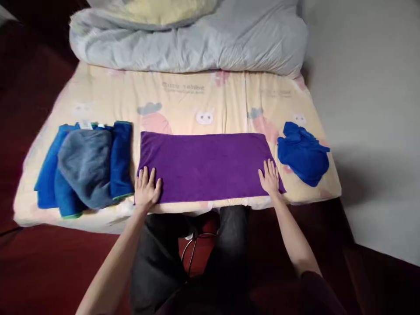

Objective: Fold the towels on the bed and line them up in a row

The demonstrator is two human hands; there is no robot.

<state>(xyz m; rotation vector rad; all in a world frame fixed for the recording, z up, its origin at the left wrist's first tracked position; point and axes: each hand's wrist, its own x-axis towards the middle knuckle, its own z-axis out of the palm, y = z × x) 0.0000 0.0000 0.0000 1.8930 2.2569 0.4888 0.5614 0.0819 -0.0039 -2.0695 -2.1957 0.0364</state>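
Note:
A purple towel (210, 166) lies spread flat near the front edge of the bed, its long side running left to right. My left hand (147, 189) rests on its lower left corner, fingers stretched out and thumb apart. On the lower right end of the towel lies my right hand (270, 178), flat with the fingers spread. Left of the towel are folded blue cloths (122, 159) with green edging, and a grey-blue cloth (87, 166) sits on top of them. A crumpled blue cloth (303, 153) lies to the right.
The bed has a cream patterned sheet (183, 100). Across its far end is a rolled grey quilt (197, 48) with a yellow piece on top. A pale wall (367, 109) borders the right side. Below, a cable (193, 251) hangs between my legs over a dark red floor (65, 271).

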